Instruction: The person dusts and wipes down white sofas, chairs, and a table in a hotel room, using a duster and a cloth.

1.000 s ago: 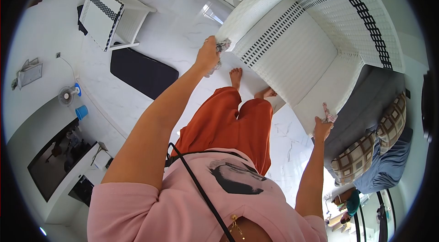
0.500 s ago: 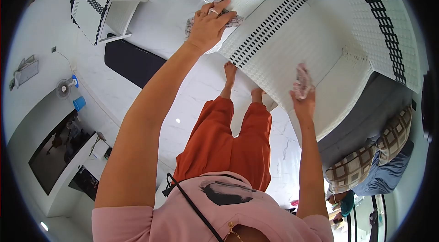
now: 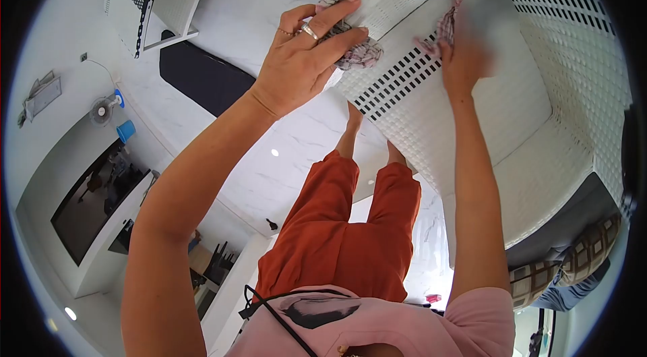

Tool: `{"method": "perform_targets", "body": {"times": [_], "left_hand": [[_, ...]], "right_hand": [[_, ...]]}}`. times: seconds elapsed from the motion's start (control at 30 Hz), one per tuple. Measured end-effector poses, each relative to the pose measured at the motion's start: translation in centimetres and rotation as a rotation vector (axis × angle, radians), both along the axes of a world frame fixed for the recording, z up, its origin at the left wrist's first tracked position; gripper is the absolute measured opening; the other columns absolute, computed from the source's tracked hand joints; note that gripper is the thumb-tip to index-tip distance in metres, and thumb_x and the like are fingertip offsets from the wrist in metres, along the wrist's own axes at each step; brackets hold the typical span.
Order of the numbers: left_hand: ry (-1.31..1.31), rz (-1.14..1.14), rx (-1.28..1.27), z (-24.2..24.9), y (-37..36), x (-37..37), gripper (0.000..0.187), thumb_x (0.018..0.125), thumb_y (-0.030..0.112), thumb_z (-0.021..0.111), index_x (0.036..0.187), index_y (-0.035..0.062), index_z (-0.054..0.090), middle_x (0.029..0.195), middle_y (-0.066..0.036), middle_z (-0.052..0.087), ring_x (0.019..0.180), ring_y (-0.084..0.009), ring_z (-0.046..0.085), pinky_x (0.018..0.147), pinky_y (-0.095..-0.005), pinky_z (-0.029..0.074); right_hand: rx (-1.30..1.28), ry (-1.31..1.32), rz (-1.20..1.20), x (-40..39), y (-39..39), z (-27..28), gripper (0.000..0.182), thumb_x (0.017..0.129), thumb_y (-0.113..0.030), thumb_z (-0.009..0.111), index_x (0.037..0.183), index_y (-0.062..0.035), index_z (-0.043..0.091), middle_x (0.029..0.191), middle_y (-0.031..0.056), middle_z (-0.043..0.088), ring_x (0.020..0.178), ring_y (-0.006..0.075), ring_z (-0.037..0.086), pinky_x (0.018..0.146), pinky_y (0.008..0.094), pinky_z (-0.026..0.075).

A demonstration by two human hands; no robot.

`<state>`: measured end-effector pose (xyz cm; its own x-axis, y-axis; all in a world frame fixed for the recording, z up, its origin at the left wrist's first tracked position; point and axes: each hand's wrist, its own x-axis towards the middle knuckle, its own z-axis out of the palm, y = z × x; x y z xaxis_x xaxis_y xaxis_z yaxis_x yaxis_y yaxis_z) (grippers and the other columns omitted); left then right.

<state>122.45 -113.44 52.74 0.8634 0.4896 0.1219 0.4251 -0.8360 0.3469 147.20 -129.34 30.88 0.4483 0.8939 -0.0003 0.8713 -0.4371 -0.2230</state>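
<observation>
Pale marbled floor (image 3: 269,175) is spreading beneath; a mat (image 3: 202,77) and a small chair (image 3: 129,10) are sitting toward 10 o'clock; a fan (image 3: 101,112) and a blue bucket (image 3: 126,130) are showing toward 9; a grey sofa (image 3: 566,219) with checked cushions (image 3: 590,249) is lying between 3 and 4. White wickerwork is filling the upper right, as a big chair (image 3: 512,104) is facing the person, its dark-dashed band running across the seat. Toward 12, the left hand (image 3: 303,50) is grasping a grey-pink rag (image 3: 360,53), fingers bending over it beside the front of the chair's arm; whether it is touching, I cannot tell. Toward 1, the right hand (image 3: 465,67) is reaching over the seat and holding a pink rag (image 3: 445,28) near the band; blur is hiding part of its fingers, so their tightness is staying unclear.
</observation>
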Motion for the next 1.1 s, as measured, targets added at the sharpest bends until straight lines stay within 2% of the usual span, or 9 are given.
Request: {"method": "perform_targets", "body": {"times": [0.17, 0.27, 0.4, 0.6, 0.63, 0.67, 0.8, 0.87, 1.1], "left_hand": [[0.034, 0.009, 0.068, 0.5, 0.6, 0.4, 0.031, 0.079, 0.009, 0.065, 0.107, 0.0206, 0.070, 0.139, 0.004, 0.052, 0.110, -0.0210, 0.047, 0.095, -0.0293, 0.039], [0.046, 0.004, 0.055, 0.2, 0.7, 0.3, 0.030, 0.080, 0.010, 0.064, 0.107, 0.0203, 0.070, 0.139, 0.004, 0.052, 0.110, -0.0209, 0.046, 0.095, -0.0297, 0.039], [0.056, 0.019, 0.023, 0.3, 0.5, 0.2, 0.030, 0.079, 0.009, 0.063, 0.107, 0.0199, 0.070, 0.139, 0.004, 0.052, 0.110, -0.0204, 0.046, 0.097, -0.0301, 0.037], [0.072, 0.010, 0.016, 0.6, 0.7, 0.7, 0.033, 0.078, 0.006, 0.063, 0.107, 0.0179, 0.070, 0.137, -0.001, 0.055, 0.112, -0.0177, 0.048, 0.098, -0.0311, 0.036], [0.073, 0.013, 0.008, 0.7, 0.7, 0.7, 0.033, 0.077, 0.005, 0.062, 0.107, 0.0173, 0.070, 0.137, -0.001, 0.055, 0.112, -0.0171, 0.049, 0.098, -0.0312, 0.036], [0.063, 0.007, 0.004, 0.8, 0.6, 0.7, 0.033, 0.077, 0.005, 0.062, 0.107, 0.0173, 0.070, 0.137, -0.001, 0.055, 0.112, -0.0171, 0.049, 0.098, -0.0312, 0.036], [0.087, -0.022, -0.012, 0.6, 0.8, 0.6, 0.037, 0.077, 0.006, 0.056, 0.111, 0.0117, 0.070, 0.138, -0.008, 0.055, 0.119, -0.0159, 0.049, 0.101, -0.0337, 0.030], [0.124, -0.014, 0.007, 0.9, 0.7, 0.7, 0.037, 0.077, 0.005, 0.054, 0.109, 0.0106, 0.070, 0.137, -0.009, 0.055, 0.121, -0.0163, 0.049, 0.102, -0.0341, 0.028], [0.168, -0.005, 0.003, 0.9, 0.4, 0.9, 0.040, 0.075, 0.002, 0.051, 0.111, 0.0094, 0.069, 0.137, -0.012, 0.054, 0.123, -0.0179, 0.050, 0.104, -0.0350, 0.026]], "right_hand": [[-0.389, 0.227, 0.515, -12.0, -4.9, 4.8, 0.052, 0.086, -0.036, 0.061, 0.137, -0.0248, 0.053, 0.148, 0.0177, 0.039, 0.132, 0.0479, 0.034, 0.100, 0.0690, 0.027], [-0.205, 0.395, 0.632, -9.0, -4.0, 0.3, 0.049, 0.085, -0.033, 0.061, 0.131, -0.0164, 0.058, 0.148, 0.0181, 0.039, 0.132, 0.0453, 0.036, 0.099, 0.0682, 0.028], [-0.084, -0.011, 0.072, 2.4, 6.9, 0.7, 0.040, 0.090, -0.031, 0.056, 0.124, -0.0088, 0.062, 0.148, 0.0196, 0.038, 0.131, 0.0452, 0.036, 0.097, 0.0646, 0.030], [0.004, 0.164, 0.116, -8.4, 2.2, 1.5, 0.046, 0.090, -0.031, 0.055, 0.131, -0.0123, 0.059, 0.149, 0.0153, 0.037, 0.132, 0.0483, 0.032, 0.097, 0.0714, 0.025], [-0.467, 0.204, 0.464, -10.5, 0.8, 5.4, 0.045, 0.086, -0.032, 0.057, 0.127, -0.0124, 0.063, 0.150, 0.0118, 0.038, 0.133, 0.0439, 0.033, 0.102, 0.0677, 0.024], [0.023, 0.530, 0.314, -14.0, -3.1, 3.0, 0.037, 0.084, -0.031, 0.060, 0.114, -0.0136, 0.071, 0.150, 0.0081, 0.040, 0.132, 0.0413, 0.035, 0.103, 0.0664, 0.025], [-0.193, 0.422, 0.723, -9.5, -2.1, 3.1, 0.028, 0.084, -0.029, 0.060, 0.100, -0.0112, 0.075, 0.148, 0.0066, 0.042, 0.131, 0.0408, 0.037, 0.103, 0.0669, 0.025], [0.057, 0.171, 0.311, -3.3, 2.4, 2.6, 0.024, 0.083, -0.025, 0.060, 0.095, -0.0081, 0.074, 0.147, 0.0078, 0.043, 0.130, 0.0413, 0.039, 0.101, 0.0675, 0.027], [0.136, -0.093, -0.020, 5.4, 9.4, -0.5, 0.031, 0.088, -0.027, 0.059, 0.111, -0.0082, 0.065, 0.143, 0.0150, 0.045, 0.129, 0.0439, 0.038, 0.099, 0.0672, 0.030]]}}
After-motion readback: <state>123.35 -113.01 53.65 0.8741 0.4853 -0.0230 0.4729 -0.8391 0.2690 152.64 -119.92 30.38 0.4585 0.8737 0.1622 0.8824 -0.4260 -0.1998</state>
